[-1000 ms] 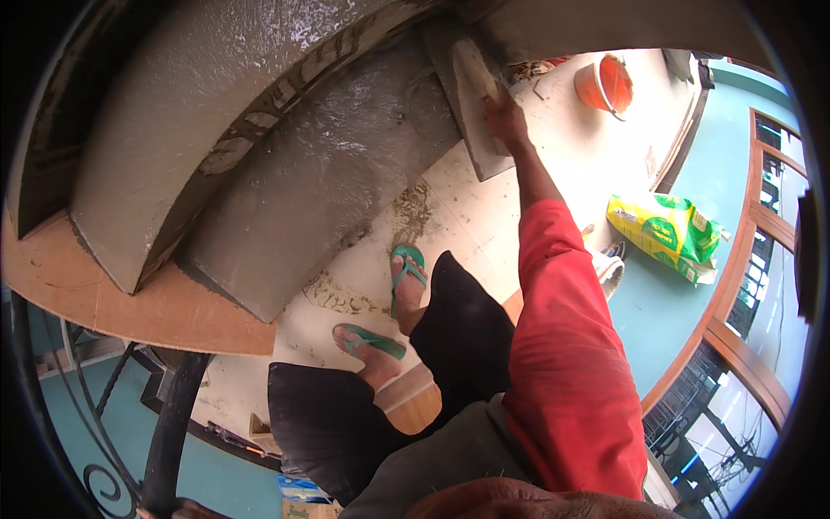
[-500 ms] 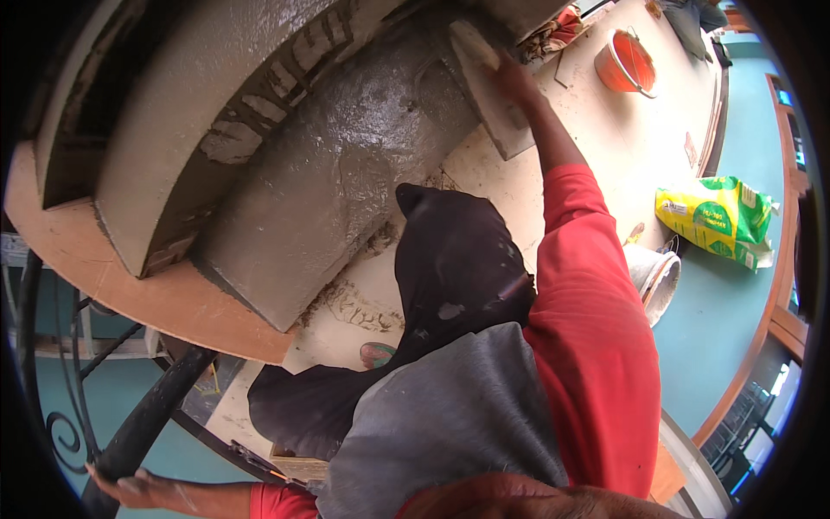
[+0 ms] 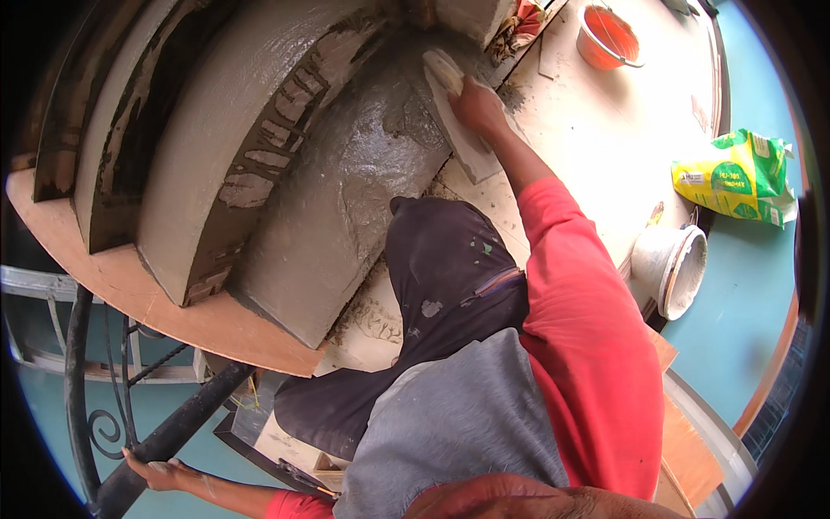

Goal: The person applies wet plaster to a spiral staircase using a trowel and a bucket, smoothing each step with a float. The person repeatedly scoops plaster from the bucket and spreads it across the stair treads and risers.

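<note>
My right hand [image 3: 480, 107] is closed around the pale grip of a long, flat plastering float [image 3: 477, 158]. The float lies at the far right edge of a step coated with wet grey mortar [image 3: 311, 208], partly overhanging that edge. Its underside is hidden. Far to the lower left, my left hand [image 3: 160, 472] grips a thick black handrail [image 3: 186, 424]; some of its fingers are hidden behind the rail. The riser [image 3: 277, 130] above the wet step bears patchy, ridged mortar marks.
More curved steps [image 3: 121, 173] rise at the upper left, beside an orange-brown board [image 3: 251, 333]. An orange bucket [image 3: 609, 39] stands at the upper right. A white bucket [image 3: 683, 272] lies tipped near a yellow-green bag [image 3: 735, 180]. Below the steps is a grey ladder [image 3: 43, 284].
The view has turned and shifted, bringing in more of the upper steps. My right hand and the float have come slightly nearer along the step's edge. My left hand stays on the handrail.
</note>
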`<action>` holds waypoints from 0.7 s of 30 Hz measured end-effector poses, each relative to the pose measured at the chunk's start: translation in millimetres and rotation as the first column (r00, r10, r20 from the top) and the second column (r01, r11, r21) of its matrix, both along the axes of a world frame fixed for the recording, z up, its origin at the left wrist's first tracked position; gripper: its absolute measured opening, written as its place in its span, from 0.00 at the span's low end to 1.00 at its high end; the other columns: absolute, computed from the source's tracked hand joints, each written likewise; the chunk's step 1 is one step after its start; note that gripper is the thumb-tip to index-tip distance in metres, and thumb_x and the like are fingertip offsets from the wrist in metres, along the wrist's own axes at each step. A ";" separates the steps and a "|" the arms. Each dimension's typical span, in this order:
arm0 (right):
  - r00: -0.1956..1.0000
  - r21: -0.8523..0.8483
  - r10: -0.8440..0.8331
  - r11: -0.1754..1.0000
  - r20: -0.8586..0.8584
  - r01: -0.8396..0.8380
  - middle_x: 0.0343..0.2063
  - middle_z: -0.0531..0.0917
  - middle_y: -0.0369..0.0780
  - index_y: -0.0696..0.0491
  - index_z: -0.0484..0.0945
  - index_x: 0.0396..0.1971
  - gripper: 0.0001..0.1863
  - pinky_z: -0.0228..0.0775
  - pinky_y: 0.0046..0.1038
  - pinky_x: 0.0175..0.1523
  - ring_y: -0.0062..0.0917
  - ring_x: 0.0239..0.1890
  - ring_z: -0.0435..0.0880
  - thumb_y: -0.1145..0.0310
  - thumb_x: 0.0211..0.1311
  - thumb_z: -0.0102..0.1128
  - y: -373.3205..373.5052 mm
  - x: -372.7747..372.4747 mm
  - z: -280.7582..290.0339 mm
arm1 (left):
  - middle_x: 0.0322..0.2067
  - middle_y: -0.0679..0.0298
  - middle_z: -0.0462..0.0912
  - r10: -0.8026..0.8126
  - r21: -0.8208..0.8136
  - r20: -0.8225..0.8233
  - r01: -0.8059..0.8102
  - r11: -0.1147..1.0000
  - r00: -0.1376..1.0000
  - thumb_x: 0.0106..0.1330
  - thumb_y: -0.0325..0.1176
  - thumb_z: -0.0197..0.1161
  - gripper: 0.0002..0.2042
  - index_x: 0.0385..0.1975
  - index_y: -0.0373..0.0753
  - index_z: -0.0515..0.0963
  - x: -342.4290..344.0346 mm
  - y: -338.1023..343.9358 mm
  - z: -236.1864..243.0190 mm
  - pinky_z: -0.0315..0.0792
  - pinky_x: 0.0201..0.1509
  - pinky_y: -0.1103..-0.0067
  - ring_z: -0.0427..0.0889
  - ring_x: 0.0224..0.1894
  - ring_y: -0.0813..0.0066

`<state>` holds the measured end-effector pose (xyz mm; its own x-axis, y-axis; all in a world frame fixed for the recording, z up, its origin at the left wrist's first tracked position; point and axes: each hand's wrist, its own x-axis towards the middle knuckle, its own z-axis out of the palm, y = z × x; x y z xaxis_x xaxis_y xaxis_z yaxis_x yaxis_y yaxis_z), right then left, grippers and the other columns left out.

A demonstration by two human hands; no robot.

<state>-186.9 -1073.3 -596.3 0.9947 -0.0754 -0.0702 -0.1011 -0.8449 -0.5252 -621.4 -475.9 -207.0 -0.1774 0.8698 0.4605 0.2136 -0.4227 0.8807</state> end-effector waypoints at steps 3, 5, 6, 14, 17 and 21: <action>0.999 -0.001 0.018 1.000 -0.037 -0.018 0.45 0.84 0.60 0.56 0.67 0.65 0.33 0.74 0.50 0.57 0.54 0.50 0.84 0.50 0.67 0.57 -2.4 23.4 -4.1 | 0.41 0.60 0.84 -0.027 0.018 -0.010 0.028 0.999 1.000 0.59 0.41 0.73 0.18 0.41 0.31 0.87 -1.5 2.8 -2.9 0.80 0.38 0.75 0.84 0.36 0.70; 0.997 -0.019 0.065 0.998 -0.039 -0.065 0.45 0.84 0.60 0.56 0.66 0.67 0.34 0.74 0.49 0.57 0.53 0.51 0.84 0.50 0.67 0.57 -7.2 36.2 -7.5 | 0.42 0.60 0.84 -0.046 0.034 -0.005 0.046 0.998 0.999 0.60 0.40 0.73 0.18 0.42 0.31 0.87 -1.4 7.5 -1.9 0.80 0.39 0.75 0.84 0.36 0.69; 0.994 -0.032 0.095 0.995 -0.044 -0.097 0.46 0.84 0.60 0.55 0.65 0.68 0.35 0.74 0.49 0.57 0.53 0.51 0.84 0.50 0.67 0.57 -13.6 39.4 -4.9 | 0.42 0.60 0.85 -0.040 0.038 -0.008 0.041 0.998 0.999 0.60 0.40 0.73 0.18 0.42 0.31 0.87 -5.2 12.0 0.3 0.80 0.40 0.74 0.85 0.37 0.69; 0.970 -0.152 0.242 0.958 -0.030 -0.244 0.47 0.85 0.55 0.54 0.69 0.65 0.33 0.76 0.48 0.56 0.51 0.51 0.84 0.51 0.65 0.60 -43.3 51.8 -8.1 | 0.39 0.55 0.85 -0.008 0.010 0.036 0.008 1.000 0.999 0.55 0.39 0.78 0.21 0.37 0.23 0.84 -1.5 5.2 0.3 0.81 0.44 0.69 0.85 0.37 0.65; 0.987 -0.103 0.162 0.981 -0.020 -0.164 0.49 0.84 0.56 0.53 0.67 0.68 0.36 0.75 0.48 0.57 0.51 0.53 0.83 0.50 0.65 0.60 -45.0 54.5 -10.7 | 0.38 0.56 0.85 -0.076 0.087 0.027 0.074 0.993 0.997 0.55 0.38 0.77 0.20 0.36 0.24 0.84 -3.8 19.8 0.0 0.81 0.41 0.69 0.84 0.35 0.66; 0.962 -0.110 0.272 0.956 -0.007 -0.271 0.50 0.84 0.56 0.52 0.66 0.69 0.36 0.75 0.48 0.57 0.51 0.54 0.83 0.50 0.65 0.60 -31.4 50.0 -23.5 | 0.42 0.53 0.84 -0.047 0.069 0.031 0.045 0.997 0.998 0.54 0.38 0.77 0.23 0.41 0.22 0.82 2.9 11.4 -2.5 0.84 0.43 0.65 0.84 0.37 0.62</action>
